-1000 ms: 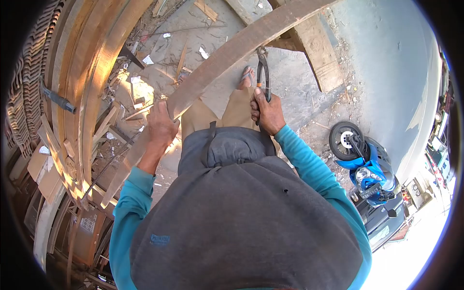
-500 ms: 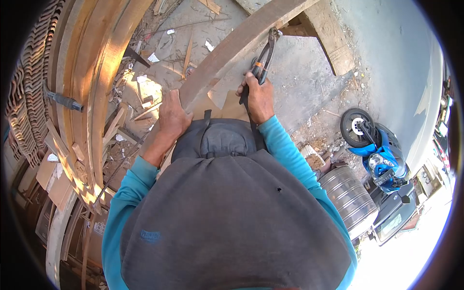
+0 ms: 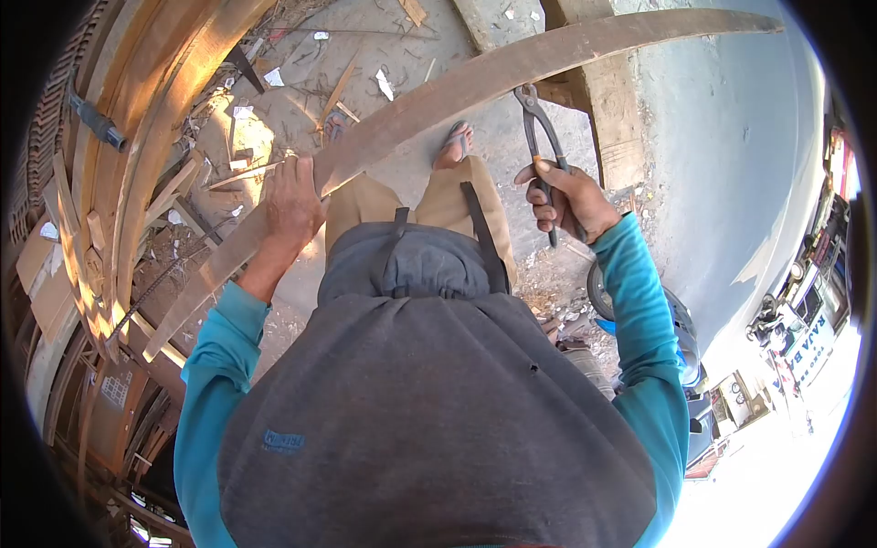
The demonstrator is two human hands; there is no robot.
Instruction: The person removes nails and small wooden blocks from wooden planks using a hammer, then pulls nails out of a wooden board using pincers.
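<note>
A long wooden plank (image 3: 438, 100), bowed by the lens, slants across my front from the lower left to the upper right. My left hand (image 3: 294, 208) is closed over its edge, left of the middle. In my right hand (image 3: 574, 199) is a pair of end-cutting pincers (image 3: 539, 128), with the fingers wrapped round its handles. The handles stand a little apart, and the pincer head is at the plank's lower edge. Whether the jaws grip something there is too small to tell.
Tall boards (image 3: 151, 137) lean at the left, with a grey tool handle (image 3: 96, 119) before them. Wood scraps and paper bits litter the concrete floor (image 3: 365, 46). A thick timber (image 3: 614, 114) lies beside the pale wall (image 3: 722, 137). My sandalled foot (image 3: 454, 144) shows below the plank.
The plank now reaches further right and lies flatter. My right hand has moved right with the pincers, whose handles are wider apart. My left hand has shifted slightly left, still on the plank.
</note>
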